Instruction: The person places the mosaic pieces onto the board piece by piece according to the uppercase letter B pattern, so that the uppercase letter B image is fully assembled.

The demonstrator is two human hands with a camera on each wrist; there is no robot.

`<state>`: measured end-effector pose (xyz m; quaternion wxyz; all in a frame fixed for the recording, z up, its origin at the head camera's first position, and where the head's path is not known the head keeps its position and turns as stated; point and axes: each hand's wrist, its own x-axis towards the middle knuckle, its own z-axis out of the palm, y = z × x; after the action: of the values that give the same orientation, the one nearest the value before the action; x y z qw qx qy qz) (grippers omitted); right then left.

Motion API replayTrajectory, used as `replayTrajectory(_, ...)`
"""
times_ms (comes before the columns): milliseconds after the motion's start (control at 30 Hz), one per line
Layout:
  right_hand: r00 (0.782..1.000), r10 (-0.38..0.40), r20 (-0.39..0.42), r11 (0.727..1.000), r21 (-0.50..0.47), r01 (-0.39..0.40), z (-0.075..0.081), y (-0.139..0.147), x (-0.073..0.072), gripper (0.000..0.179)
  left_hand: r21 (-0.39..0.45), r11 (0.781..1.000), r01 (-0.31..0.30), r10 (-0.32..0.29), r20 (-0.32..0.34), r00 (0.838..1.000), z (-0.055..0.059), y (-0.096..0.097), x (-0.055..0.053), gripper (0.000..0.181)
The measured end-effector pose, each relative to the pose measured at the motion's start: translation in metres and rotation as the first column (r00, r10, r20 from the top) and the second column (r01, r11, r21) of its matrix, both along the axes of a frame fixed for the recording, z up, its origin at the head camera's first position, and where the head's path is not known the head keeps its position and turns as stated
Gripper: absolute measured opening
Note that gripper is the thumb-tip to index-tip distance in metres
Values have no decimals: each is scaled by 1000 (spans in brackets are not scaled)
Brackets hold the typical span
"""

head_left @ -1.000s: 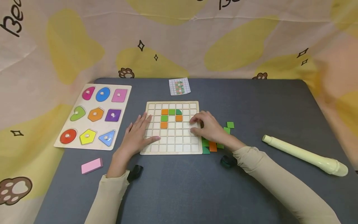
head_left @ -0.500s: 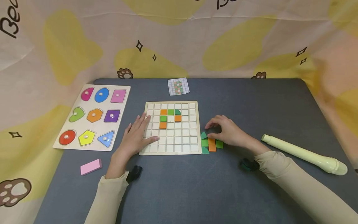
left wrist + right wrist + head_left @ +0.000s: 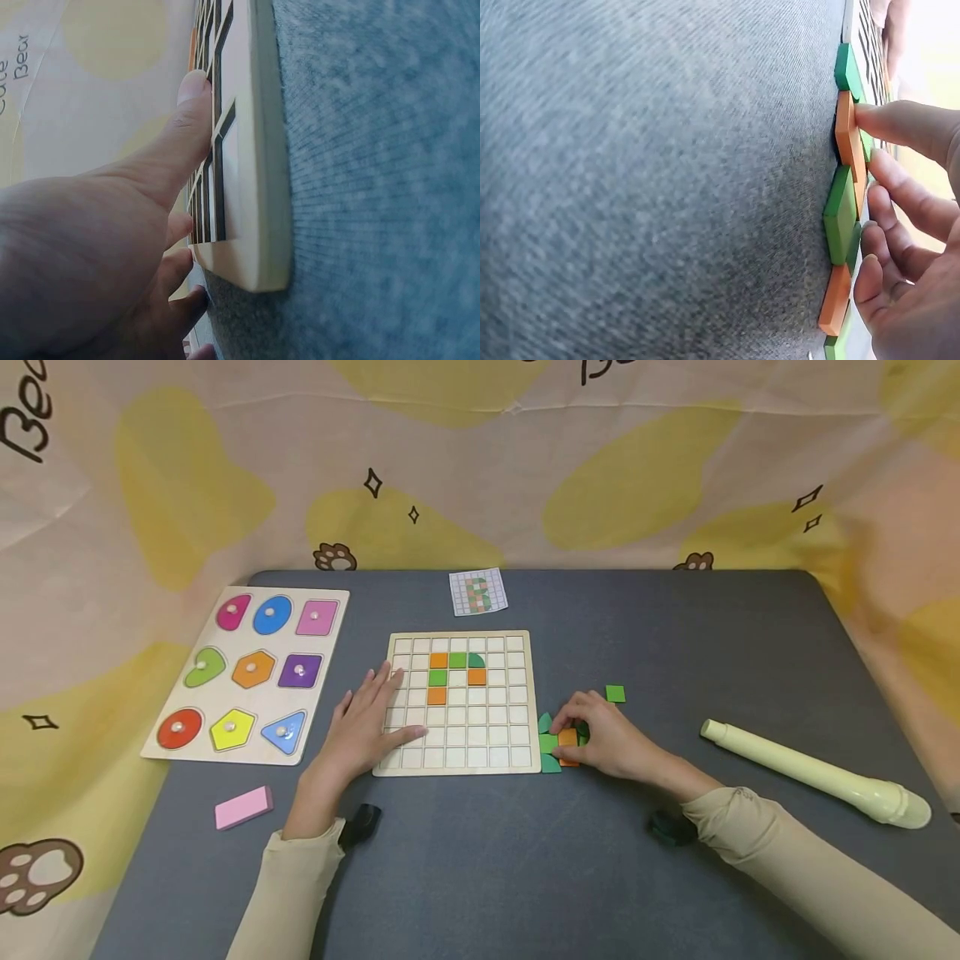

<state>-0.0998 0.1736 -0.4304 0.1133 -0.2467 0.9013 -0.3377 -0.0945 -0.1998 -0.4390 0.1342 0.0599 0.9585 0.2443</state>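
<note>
A light wooden grid board (image 3: 457,771) lies mid-table with several orange and green tiles set in its cells, among them an orange tile (image 3: 437,696) and a quarter-round green tile (image 3: 476,661). My left hand (image 3: 365,718) rests flat on the board's left side, fingers spread and thumb over the cells. Just off the right edge, the thumb and index finger of my right hand (image 3: 611,739) pinch at a green square tile (image 3: 548,743) in a loose pile. Their tips also sit close to an orange tile (image 3: 847,131) there. My hand hides part of the pile.
Behind the board lies a small pattern card (image 3: 478,592). A knobbed shape puzzle (image 3: 255,635) and a pink block (image 3: 243,807) are at left. To the right are a lone green tile (image 3: 615,694) and a pale yellow stick (image 3: 810,768).
My right hand has moved off the board's right edge, over the tile pile, then down onto it. The lone green tile behind it is visible again. My left hand stays put.
</note>
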Motion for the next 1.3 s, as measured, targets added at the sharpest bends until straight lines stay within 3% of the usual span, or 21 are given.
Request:
replayTrajectory(133, 1000, -9, 11, 1000, -15, 9, 2, -3, 0, 19, 2, 1000, 4, -4, 1, 1000, 0, 0, 0, 103)
replayTrajectory(333, 994, -43, 104, 994, -91, 52, 7, -6, -8, 13, 4, 1000, 9, -9, -3, 1000, 0, -1, 1, 102)
replayTrajectory(600, 984, -113, 135, 977, -164, 135, 7, -21, -17, 8, 8, 1000, 11, -11, -7, 1000, 1, -3, 0, 102)
replayTrajectory(800, 980, -87, 176, 969, -213, 125, 3, -43, -20, 9, 2, 1000, 7, -7, 0, 1000, 0, -1, -1, 102)
replayTrajectory(1000, 989, -48, 143, 976, -205, 77, 2, -68, -24, 6, -5, 1000, 3, -3, -3, 1000, 0, 0, -1, 102)
replayTrajectory(1300, 986, -66, 154, 976, -197, 96, 2, -102, -35, 4, -6, 1000, 5, -5, -2, 1000, 1, 0, 0, 102)
